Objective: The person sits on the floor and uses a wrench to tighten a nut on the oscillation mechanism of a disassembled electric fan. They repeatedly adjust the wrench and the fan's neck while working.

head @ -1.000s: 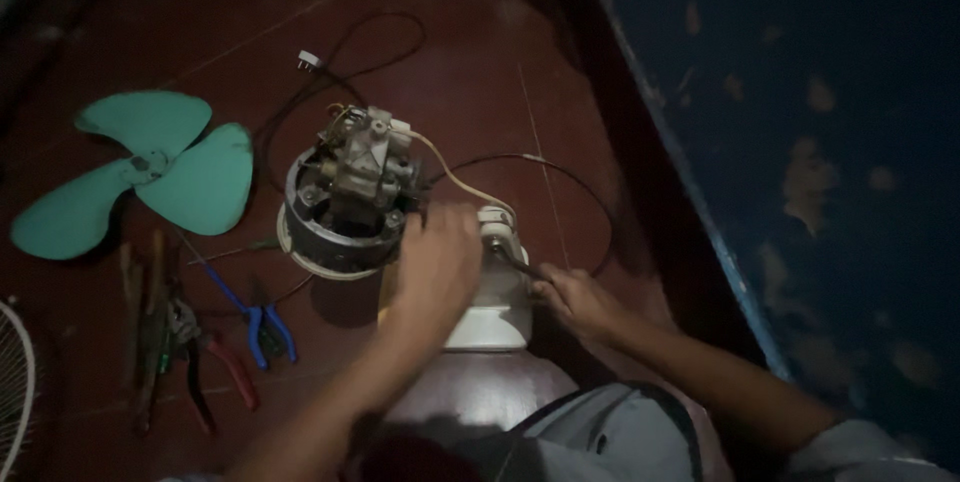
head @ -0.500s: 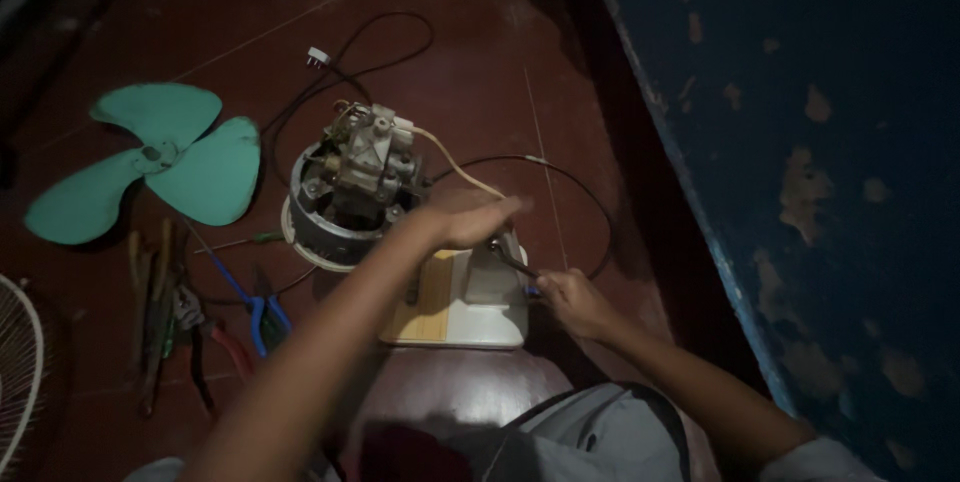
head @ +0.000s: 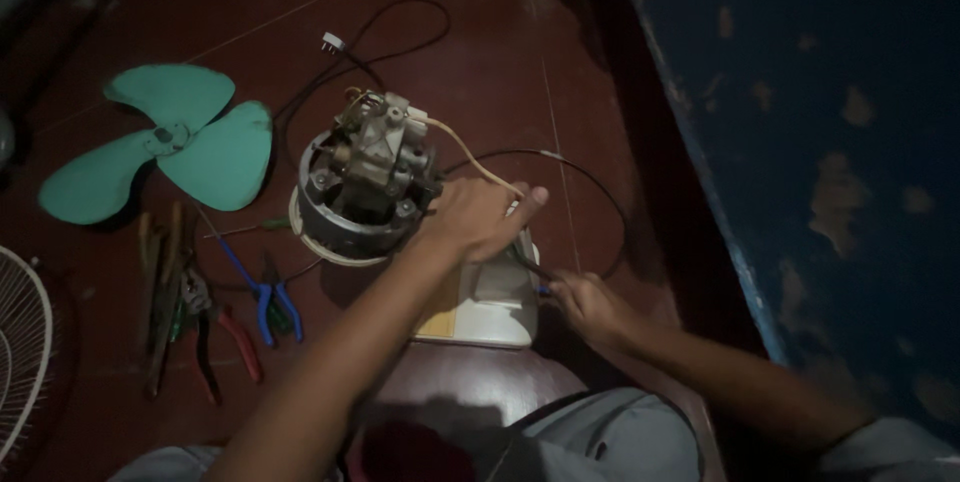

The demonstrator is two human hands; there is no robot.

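On the red tiled floor (head: 480,52), fan stripped: green three-blade plastic propeller (head: 165,147) off, grey metal motor (head: 365,182) bare; left hand (head: 480,217) presses cream plastic housing (head: 490,302), right hand (head: 590,304) grips dark thin screwdriver (head: 530,267).

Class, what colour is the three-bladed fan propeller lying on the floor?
The fan blade is pale green, clearest in the head view.

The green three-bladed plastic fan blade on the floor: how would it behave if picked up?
The green three-bladed plastic fan blade looks thin, so probably light and slightly flexible. It lies flat on the red floor, so unlikely to roll.
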